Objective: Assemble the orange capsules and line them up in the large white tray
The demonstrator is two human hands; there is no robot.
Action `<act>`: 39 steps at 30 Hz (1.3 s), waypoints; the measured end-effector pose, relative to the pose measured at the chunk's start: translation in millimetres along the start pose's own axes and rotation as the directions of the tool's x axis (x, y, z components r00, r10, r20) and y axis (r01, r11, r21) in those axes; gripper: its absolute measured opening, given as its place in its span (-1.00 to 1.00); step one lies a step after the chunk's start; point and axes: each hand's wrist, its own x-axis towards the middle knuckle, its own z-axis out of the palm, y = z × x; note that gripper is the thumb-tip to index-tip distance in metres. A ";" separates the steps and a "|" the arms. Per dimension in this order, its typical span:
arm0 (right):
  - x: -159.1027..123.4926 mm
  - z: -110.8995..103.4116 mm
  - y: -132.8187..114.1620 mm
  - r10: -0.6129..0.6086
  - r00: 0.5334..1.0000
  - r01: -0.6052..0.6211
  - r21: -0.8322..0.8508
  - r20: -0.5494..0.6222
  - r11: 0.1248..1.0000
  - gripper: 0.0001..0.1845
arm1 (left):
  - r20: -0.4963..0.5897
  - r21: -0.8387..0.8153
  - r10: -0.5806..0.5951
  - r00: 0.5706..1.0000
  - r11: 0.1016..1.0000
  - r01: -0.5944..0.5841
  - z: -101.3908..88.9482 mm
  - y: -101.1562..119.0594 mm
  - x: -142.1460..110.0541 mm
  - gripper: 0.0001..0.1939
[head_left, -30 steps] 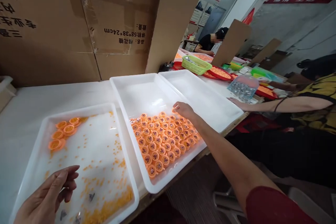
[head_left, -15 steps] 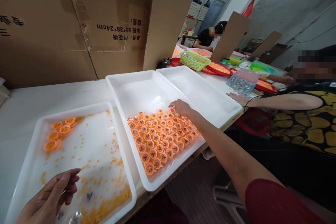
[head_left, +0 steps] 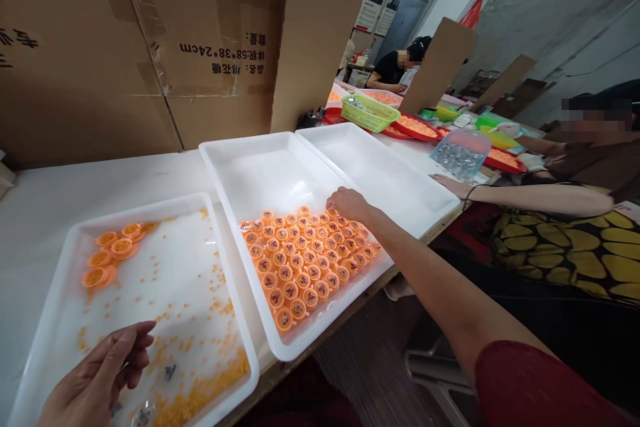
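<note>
A white tray (head_left: 273, 340) holds rows of small orange plastic cups (head_left: 302, 279), each with a dark figure in its round centre. At the far edge of these rows, my right hand (head_left: 349, 205) has its fingers closed on an orange cup, mostly hidden beneath them. My left hand (head_left: 100, 373) hovers over another white tray (head_left: 253, 353), fingers loosely curled and holding nothing. Several orange cups with yellow contents (head_left: 121, 248) cluster in that tray's far left corner. Loose yellow bits (head_left: 200, 392) heap along its near side, beside a small clear and silvery piece (head_left: 144, 413).
A big cardboard box (head_left: 220, 27) stands behind the trays. Beyond the filled tray is a third white tray (head_left: 390, 180). A co-worker's arm (head_left: 540, 200) rests near it, by a clear bin of silvery pieces (head_left: 460, 155). Farther back is a green basket (head_left: 370, 115).
My right hand has shifted slightly along the far edge of the rows, and a cup now stands where it was. My left hand stays nearly still. The view has turned a little.
</note>
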 end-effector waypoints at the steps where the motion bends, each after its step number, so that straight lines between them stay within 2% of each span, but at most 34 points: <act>1: -0.2 0.4 1.1 -0.005 1.000 0.005 -0.010 -0.001 1.000 -0.78 | 0.039 -0.014 -0.051 0.998 0.999 0.052 -2.0 -1.7 2.5 -0.50; 4: -1.7 1.4 3.7 -0.010 1.000 0.010 -0.035 -0.004 0.999 -0.78 | 0.114 -0.038 -0.123 0.986 0.991 0.128 -5.1 -1.1 5.4 -0.47; 8: -8.4 -2.7 -2.4 -0.040 0.998 0.039 -0.041 -0.041 0.998 -0.77 | 0.156 -0.073 -0.092 0.983 0.992 0.104 -2.0 15.3 -8.4 -0.47; 9: -10.0 -4.9 -7.3 -0.057 0.996 0.054 -0.035 -0.063 0.998 -0.75 | 0.134 -0.086 -0.051 0.990 0.994 0.063 -0.1 20.1 -13.7 -0.49; 11: -9.7 -9.5 -22.0 -0.096 0.987 0.096 -0.010 -0.126 0.995 -0.70 | 0.159 -0.108 0.008 0.987 0.994 0.009 5.2 27.1 -21.2 -0.53; 13: -3.8 -13.7 -45.3 -0.100 0.952 0.116 0.039 -0.289 0.992 -0.70 | 0.168 -0.136 0.086 0.982 0.989 -0.064 11.0 28.8 -21.6 -0.57; 15: 2.8 -18.8 -81.2 -0.199 0.882 0.267 0.104 -0.428 0.958 -0.71 | 0.168 -0.099 0.141 0.976 0.987 -0.125 14.7 26.6 -17.5 -0.62; 18: 2.6 -29.8 -158.1 -0.392 0.749 0.566 0.208 -0.534 0.798 -0.72 | 0.170 0.046 0.190 0.967 0.979 -0.200 14.0 25.2 -15.1 -0.72; 20: -0.7 -35.6 -216.8 -0.500 0.699 0.687 0.285 -0.511 0.668 -0.72 | 0.162 0.185 0.273 0.948 0.936 -0.300 8.1 29.1 -17.7 -0.76; 22: 0.1 -36.8 -273.3 -0.582 0.684 0.728 0.363 -0.440 0.581 -0.74 | 0.134 0.332 0.400 0.906 0.844 -0.422 -3.3 35.5 -20.5 -0.78; 24: 6.2 -33.8 -322.5 -0.631 0.691 0.720 0.414 -0.352 0.557 -0.76 | 0.078 0.463 0.518 0.852 0.738 -0.491 -18.7 40.8 -21.9 -0.78; 26: 14.7 -28.7 -362.3 -0.612 0.740 0.668 0.408 -0.278 0.622 -0.74 | 0.007 0.557 0.592 0.806 0.667 -0.495 -35.1 42.5 -22.4 -0.78; 28: 22.6 -23.6 -392.6 -0.554 0.800 0.598 0.378 -0.230 0.707 -0.70 | -0.049 0.596 0.626 0.778 0.644 -0.481 -48.9 39.8 -23.5 -0.78; 30: 28.7 -18.9 -414.4 -0.491 0.848 0.530 0.358 -0.201 0.769 -0.66 | -0.074 0.576 0.624 0.778 0.663 -0.478 -57.8 34.3 -25.1 -0.77; 34: 35.1 -9.9 -437.1 -0.398 0.898 0.439 0.330 -0.186 0.835 -0.60 | -0.104 0.503 0.603 0.791 0.718 -0.482 -61.6 23.2 -26.6 -0.78; 39: 35.7 -3.0 -440.8 -0.388 0.896 0.439 0.314 -0.213 0.842 -0.71 | -0.124 0.475 0.609 0.783 0.729 -0.492 -57.3 20.0 -24.8 -0.79</act>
